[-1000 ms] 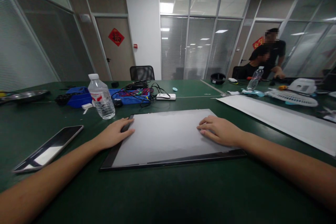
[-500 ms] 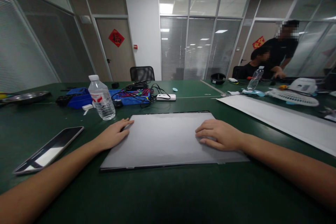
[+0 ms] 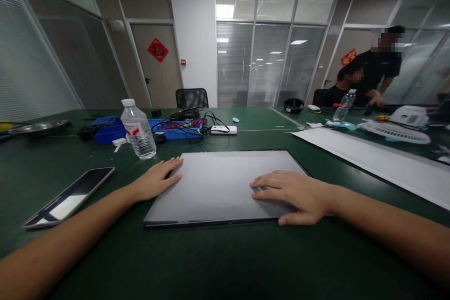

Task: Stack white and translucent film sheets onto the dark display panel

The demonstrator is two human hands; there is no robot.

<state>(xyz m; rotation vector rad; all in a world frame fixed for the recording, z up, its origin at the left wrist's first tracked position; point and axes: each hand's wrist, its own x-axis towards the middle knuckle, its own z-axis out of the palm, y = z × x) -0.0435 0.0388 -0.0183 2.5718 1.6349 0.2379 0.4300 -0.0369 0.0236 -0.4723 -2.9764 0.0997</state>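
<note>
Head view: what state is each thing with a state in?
left hand: open, flat on panel's left edge
right hand: open, flat on panel's near right corner
panel: lying flat
water bottle: upright, capped
phone: face up, screen dark
door: shut

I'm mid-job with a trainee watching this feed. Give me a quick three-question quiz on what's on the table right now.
1. True or false: the left hand and the right hand both touch the grey panel.
2. What lies on the green table to the left of the left forearm? A) phone B) mug C) scissors
3. Fill in: the water bottle, beyond the left hand, stands ___ with its cap on.

Key: 1 true; 2 A; 3 upright.
</note>
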